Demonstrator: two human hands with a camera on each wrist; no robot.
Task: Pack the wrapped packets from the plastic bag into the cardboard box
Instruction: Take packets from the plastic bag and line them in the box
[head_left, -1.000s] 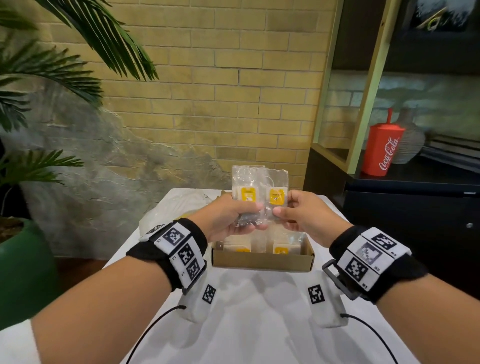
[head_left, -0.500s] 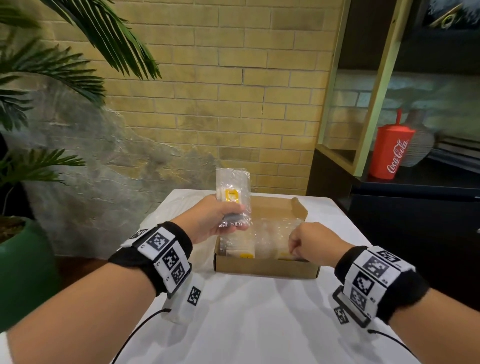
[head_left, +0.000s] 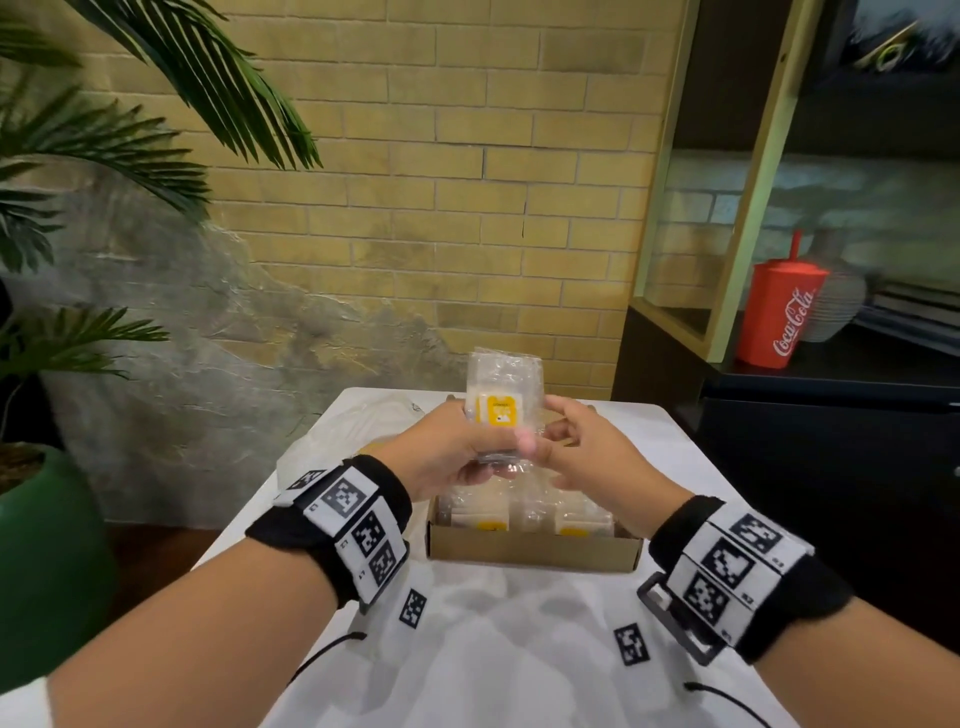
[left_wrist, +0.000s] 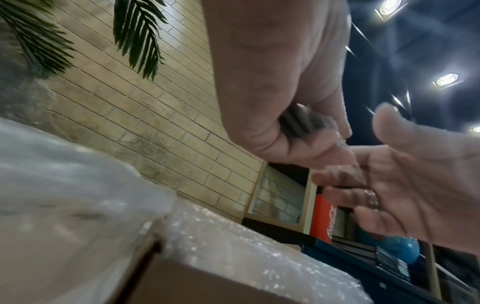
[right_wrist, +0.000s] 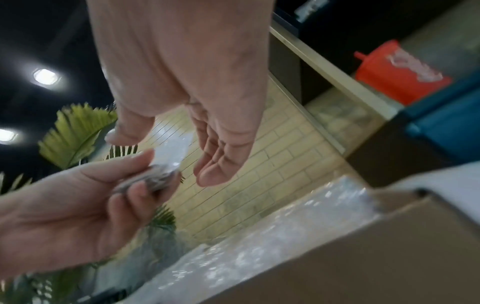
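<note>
One packet stands upright, long axis vertical, in our left hand above the box, that grip pinching its lower end, while our right hand, fingers loosely spread and empty, waits just beside it.

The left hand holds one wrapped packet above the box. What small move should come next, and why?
Probably the open right hand should pinch the upright bubble-wrapped packet with the yellow label. The left hand grips only its bottom end, the right fingers are spread beside it, and the brown cardboard box lies below.
</note>
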